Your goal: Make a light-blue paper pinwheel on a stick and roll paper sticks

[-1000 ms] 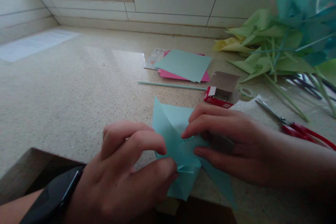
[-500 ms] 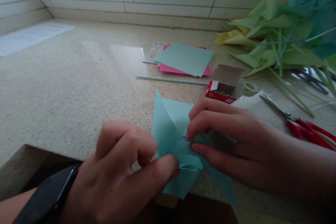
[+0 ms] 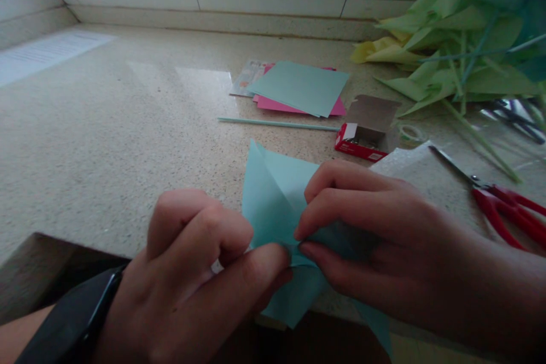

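A light blue paper pinwheel point(image 3: 267, 205), partly folded, lies at the counter's front edge between my hands. My left hand point(image 3: 200, 273), with a dark band on the wrist, is closed with thumb and fingers pinching the paper near its middle. From the right, my right hand point(image 3: 375, 239) brings thumb and index finger together at the pinwheel's centre, gripping the folded paper there. Its fingertips almost meet my left thumb. The centre itself and the right side of the paper are hidden behind my fingers.
Behind the pinwheel lie a thin pale stick point(image 3: 277, 124), stacked blue and pink paper sheets point(image 3: 302, 88) and an open red box point(image 3: 360, 145) of small metal pieces. Red-handled scissors point(image 3: 507, 210), a tape roll point(image 3: 412, 135) and green and yellow paper pinwheels point(image 3: 443, 62) are on the right.
My right fingertips have moved down and left, closing on the paper beside my left thumb. A flap is now folded in toward the centre. The camera view has shifted slightly.
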`<state>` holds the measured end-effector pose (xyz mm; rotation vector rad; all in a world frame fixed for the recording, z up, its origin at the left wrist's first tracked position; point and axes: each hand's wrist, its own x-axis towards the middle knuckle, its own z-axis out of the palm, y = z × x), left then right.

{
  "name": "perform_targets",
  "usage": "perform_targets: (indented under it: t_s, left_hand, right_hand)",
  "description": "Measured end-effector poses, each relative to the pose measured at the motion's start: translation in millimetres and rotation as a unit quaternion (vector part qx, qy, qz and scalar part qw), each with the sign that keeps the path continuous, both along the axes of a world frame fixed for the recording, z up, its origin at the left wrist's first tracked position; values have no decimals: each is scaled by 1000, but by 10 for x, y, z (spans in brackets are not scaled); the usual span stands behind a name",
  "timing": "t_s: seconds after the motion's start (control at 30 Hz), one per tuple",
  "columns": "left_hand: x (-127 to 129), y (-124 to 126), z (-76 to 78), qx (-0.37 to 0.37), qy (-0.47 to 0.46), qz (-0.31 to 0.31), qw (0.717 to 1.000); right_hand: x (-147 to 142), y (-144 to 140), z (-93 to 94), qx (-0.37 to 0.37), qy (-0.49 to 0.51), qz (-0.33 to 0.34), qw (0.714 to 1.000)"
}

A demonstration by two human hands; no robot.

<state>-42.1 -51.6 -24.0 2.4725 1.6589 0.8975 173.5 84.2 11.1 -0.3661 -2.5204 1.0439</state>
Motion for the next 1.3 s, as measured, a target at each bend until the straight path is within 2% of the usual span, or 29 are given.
perform_targets:
  t_s: [0.13, 0.23, 0.4, 0.57, 0.8, 1.03, 1.17, 1.3]
  left_hand:
    - [-5, 8, 23, 36, 67, 1, 997]
    - [17, 1, 24, 37, 75, -2, 997]
    - [59, -14, 32, 22, 66, 41, 997]
    - [53, 23, 56, 58, 66, 14, 996]
    - [126, 6, 68, 38, 73, 81, 993]
    - [74, 83, 56, 72, 65, 7, 995]
    - [140, 116, 125, 30, -31, 33, 999]
    - [155, 126, 205, -53, -71, 1, 996]
  right_hand:
    - [12, -1, -12, 2, -7, 7, 1000]
    - [7, 2, -21, 6, -9, 10, 1000]
    - [9, 16, -15, 19, -18, 18, 999]
    - [26, 18, -12, 23, -19, 22, 999]
    - [47, 16, -8, 16, -24, 29, 999]
    - [45, 17, -5, 10, -27, 39, 999]
    - [53, 3, -5, 4, -21, 51, 998]
    - [66, 1, -6, 0, -22, 54, 998]
